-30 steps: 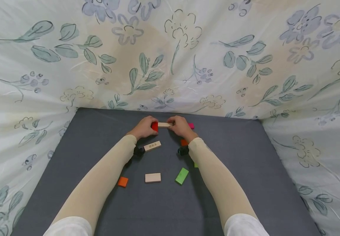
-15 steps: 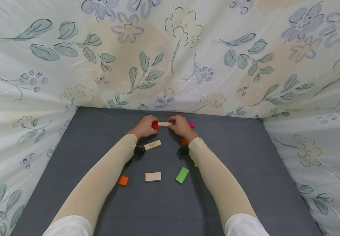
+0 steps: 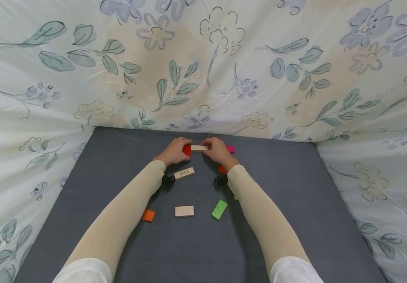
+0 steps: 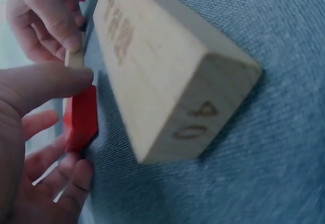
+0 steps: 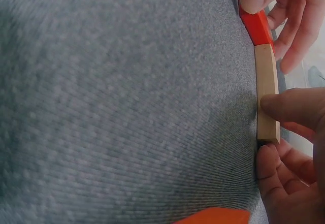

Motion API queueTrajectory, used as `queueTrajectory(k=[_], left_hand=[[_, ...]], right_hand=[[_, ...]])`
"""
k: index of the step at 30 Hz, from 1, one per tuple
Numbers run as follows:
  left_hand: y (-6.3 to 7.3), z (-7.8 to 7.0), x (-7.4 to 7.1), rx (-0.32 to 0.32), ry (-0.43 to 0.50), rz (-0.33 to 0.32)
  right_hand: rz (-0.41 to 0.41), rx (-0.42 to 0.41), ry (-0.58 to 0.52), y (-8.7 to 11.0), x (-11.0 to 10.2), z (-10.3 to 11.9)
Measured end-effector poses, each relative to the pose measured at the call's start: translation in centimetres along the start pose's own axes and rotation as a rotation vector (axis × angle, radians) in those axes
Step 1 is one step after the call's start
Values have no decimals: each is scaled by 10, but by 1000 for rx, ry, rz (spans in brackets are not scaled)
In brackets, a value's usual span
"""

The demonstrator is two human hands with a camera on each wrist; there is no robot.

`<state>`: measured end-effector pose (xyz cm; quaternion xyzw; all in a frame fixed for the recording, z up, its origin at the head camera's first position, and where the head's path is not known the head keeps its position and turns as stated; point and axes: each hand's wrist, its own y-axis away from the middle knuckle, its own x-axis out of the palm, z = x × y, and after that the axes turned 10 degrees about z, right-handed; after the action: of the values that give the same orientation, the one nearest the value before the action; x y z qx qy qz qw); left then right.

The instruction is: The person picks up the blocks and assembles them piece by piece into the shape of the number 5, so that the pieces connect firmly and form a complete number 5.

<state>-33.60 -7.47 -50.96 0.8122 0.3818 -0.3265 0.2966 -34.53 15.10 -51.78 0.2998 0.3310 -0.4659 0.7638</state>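
At the far side of the dark table, my left hand (image 3: pixel 176 152) grips a red block (image 3: pixel 187 150) between thumb and fingers; its thumb (image 4: pixel 56 84) lies near the block's end in the left wrist view. Directly to the right is a pale wooden block (image 3: pixel 198 148), its end against the red one in the right wrist view. My right hand (image 3: pixel 219 152) pinches that wooden block, the thumb (image 5: pixel 289 104) on its near side and the fingers behind and round its right end. Both blocks rest on the cloth in one row.
Nearer stand an engraved wooden block (image 3: pixel 184 173), a plain wooden block (image 3: pixel 184 211), a green block (image 3: pixel 219 210) and orange blocks (image 3: pixel 148 215). A pink block (image 3: pixel 230 149) lies beyond my right hand. Floral cloth (image 3: pixel 203 78) walls in the back and sides.
The head view has shifted very slightly. Both hands keep their hold, and the blocks stay where they were.
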Motion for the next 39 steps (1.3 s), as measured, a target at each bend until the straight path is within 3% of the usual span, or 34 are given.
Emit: queueTrajectory(k=[5,8,13,18,24,39], left_hand=[[3,4,-8,-4,12,-4],[9,1,-10,0,-56,-12],[12,-12,-5,102,-217,-43],[11,-18,2,154,-286,-26],[8,-15,9,153,-307,-31],[8,-20,7,142,-432,-32]], right_hand=[[-2,16,-18,1,1,-3],[1,21,-32,4,1,-4],[-5,10,-50,7,0,-8],[2,-5,-54,6,0,-9],[-2,-1,-60,4,3,-8],[-41,-31,-26,4,3,-4]])
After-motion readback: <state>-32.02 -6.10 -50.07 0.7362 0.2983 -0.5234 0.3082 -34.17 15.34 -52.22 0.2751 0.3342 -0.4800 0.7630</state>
